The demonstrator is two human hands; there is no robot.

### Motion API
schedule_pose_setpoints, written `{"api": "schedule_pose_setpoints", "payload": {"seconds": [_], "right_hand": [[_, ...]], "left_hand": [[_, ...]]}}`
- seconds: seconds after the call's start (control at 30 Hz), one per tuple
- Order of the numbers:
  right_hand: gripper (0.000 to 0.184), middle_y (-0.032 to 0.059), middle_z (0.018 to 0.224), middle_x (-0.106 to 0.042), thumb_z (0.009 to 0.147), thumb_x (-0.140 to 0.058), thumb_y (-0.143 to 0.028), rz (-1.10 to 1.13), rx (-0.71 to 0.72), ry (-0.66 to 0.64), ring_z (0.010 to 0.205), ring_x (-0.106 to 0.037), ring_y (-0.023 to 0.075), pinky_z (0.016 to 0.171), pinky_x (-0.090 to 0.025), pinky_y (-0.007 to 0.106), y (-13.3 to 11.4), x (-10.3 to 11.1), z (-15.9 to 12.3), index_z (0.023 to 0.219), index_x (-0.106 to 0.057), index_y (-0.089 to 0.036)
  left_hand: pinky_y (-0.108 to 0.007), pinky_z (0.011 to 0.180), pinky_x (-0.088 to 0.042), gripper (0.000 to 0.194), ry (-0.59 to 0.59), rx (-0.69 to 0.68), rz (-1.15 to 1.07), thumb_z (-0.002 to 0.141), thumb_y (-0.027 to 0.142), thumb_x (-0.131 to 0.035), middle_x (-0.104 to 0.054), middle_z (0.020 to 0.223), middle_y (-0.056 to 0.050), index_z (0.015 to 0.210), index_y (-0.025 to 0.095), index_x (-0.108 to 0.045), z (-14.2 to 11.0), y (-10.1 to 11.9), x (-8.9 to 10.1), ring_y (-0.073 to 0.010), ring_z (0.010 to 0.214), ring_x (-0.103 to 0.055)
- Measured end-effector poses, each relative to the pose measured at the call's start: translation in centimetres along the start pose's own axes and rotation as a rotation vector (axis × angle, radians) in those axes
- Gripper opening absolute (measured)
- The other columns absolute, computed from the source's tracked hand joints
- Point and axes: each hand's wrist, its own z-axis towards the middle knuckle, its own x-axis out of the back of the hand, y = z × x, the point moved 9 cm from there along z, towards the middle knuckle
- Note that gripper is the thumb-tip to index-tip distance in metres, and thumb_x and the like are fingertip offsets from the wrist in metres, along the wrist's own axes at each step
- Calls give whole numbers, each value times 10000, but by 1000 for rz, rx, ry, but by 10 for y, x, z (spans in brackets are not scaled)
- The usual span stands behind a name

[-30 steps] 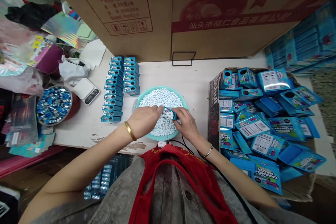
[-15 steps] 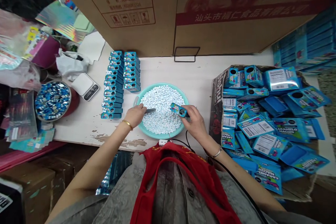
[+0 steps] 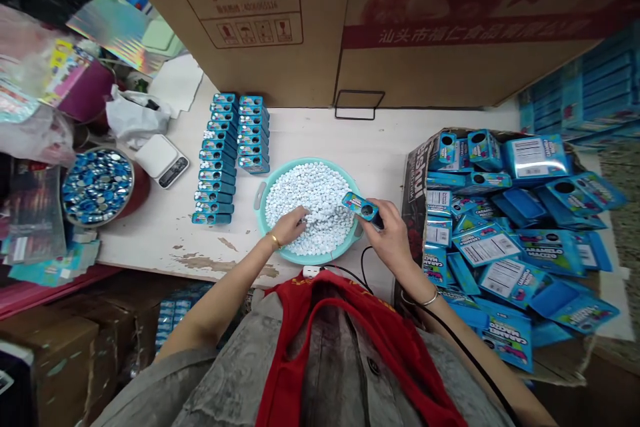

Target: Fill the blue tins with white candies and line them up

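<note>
Blue box (image 3: 361, 206) up in the right hand (image 3: 393, 239), over the right rim of the teal basin (image 3: 260, 195), round hole facing the camera. Sweeping left to right now: far left, a round tin of blue wrapped pieces (image 3: 97, 185), sitting on the table (image 3: 165, 233). Just right of it, a small white scale (image 3: 162, 161), display toward the near edge. Then two neat rows of filled blue boxes (image 3: 230, 155) standing on edge, the left row longer than the right, close beside the basin. Centre stage, the basin heaped with white candies (image 3: 313, 200). Left hand (image 3: 289, 229) down in the heap at the near side, fingers curled together into the candies, gold bangle on the wrist; cannot tell how much is gripped. Right hand next, fingers clamped on the blue box, thumb on the near side, silver bracelet further back. Far right, a cardboard tray (image 3: 414, 167) piled with loose empty blue boxes (image 3: 505, 227), labels every which way, just beside the right hand. Tall cardboard cartons (image 3: 320, 20) behind it all
</note>
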Motion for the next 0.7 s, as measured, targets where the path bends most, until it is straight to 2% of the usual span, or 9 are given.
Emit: {"api": "schedule_pose_setpoints", "payload": {"seconds": [0.07,0.17,0.3,0.47,0.6,0.7], "right_hand": [[294,110,1072,-627,882,-556,-260,-17,1,-12,1025,-602,273,906,-511,440,1,-2,-1,1170,-588,-212],[320,117,1088,-623,867,-548,-222,-35,12,-46,1045,-592,284,915,-510,454,-1,-10,-3,1184,-584,-206],[397,113,1134,-614,839,-520,-157,-36,71,-108,1087,-579,290,948,-503,473,-15,-28,-4,1227,-560,-228],[468,106,1144,-625,800,-495,-90,-60,153,-139,1084,-576,287,952,-503,456,-34,-44,-6,1246,-546,-223],[493,102,1127,-633,791,-489,-76,-35,181,-134,1082,-579,284,958,-496,468,-41,-49,-7,1260,-536,-223],[474,104,1134,-632,807,-482,-86,-19,185,-126,1089,-577,285,951,-498,476,-39,-49,-7,1257,-534,-224]], "left_hand": [[-313,883,-466,300,45,-66,-57,922,221,-454,-590,1146,-97,1211,164,-511,-16,11,25,-179,975,-582],[-315,880,-467,273,89,-161,-40,946,296,-463,-595,1104,-98,1176,163,-526,-37,40,65,-183,975,-579],[-324,912,-470,246,19,-218,152,956,277,-442,-598,1105,-94,1157,171,-536,-47,89,101,-199,1046,-579],[-342,779,-513,247,-135,-100,550,929,158,-430,-613,1075,-117,1143,134,-552,-43,133,115,-235,967,-628],[-305,654,-504,418,-135,-44,736,927,54,-352,-624,1067,-140,1332,115,-434,-46,169,123,-221,877,-665],[-291,632,-494,410,-122,-67,768,946,85,-367,-636,1019,-135,1353,113,-413,-50,186,127,-208,835,-668]]}}
